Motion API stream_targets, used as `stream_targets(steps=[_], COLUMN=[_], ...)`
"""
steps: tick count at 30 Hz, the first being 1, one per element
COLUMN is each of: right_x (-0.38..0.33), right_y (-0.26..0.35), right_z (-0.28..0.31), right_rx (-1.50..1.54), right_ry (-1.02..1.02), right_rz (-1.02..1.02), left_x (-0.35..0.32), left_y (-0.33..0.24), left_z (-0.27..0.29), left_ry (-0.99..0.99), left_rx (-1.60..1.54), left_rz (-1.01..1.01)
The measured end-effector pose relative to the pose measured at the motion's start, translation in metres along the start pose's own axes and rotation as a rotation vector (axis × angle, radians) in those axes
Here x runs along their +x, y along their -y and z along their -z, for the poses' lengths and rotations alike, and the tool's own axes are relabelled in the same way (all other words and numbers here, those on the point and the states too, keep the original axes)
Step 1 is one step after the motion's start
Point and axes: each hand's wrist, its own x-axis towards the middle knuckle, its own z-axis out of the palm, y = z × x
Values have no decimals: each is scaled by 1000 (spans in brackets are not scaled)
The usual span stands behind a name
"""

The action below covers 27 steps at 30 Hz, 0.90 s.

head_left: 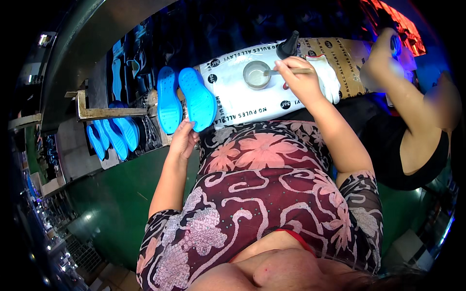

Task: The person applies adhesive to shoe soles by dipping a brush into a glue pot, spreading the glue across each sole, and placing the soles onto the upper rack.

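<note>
My left hand point(184, 139) is at the near end of a bright blue shoe sole point(199, 99), its thumb and fingers closed on the edge. The sole lies tilted at the left side of a white printed sheet point(247, 106). Just left of it rests a second blue sole point(169, 102), apart from my hand. In my right hand point(303, 82) is a thin brush point(274, 72), held by its handle, its tip over a small round cup point(256, 83) with pale contents. The cup stands on the white sheet. Behind my right hand stands a dark, cone-shaped thing point(289, 46).
Brown printed paper point(342, 63) lies right of the white sheet. A co-worker's arm point(395, 82) reaches in at the right. More blue soles point(121, 136) sit on the left, below a worn bar point(111, 113). A dark band with blurred shapes runs along the back.
</note>
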Motion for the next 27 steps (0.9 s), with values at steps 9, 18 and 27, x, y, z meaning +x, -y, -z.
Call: stream_targets(steps=[9, 18, 27], right_x=[17, 8, -3], right_y=[-25, 2, 14], right_z=[-42, -20, -14], right_rx=[-292, 92, 236], right_ry=[100, -35, -73], right_rz=[204, -15, -127], left_x=[-19, -6, -38], left_y=[14, -4, -27], left_z=[10, -35, -79], left_ry=[152, 74, -27], left_rx=[0, -104, 390], left_rz=[203, -1, -392])
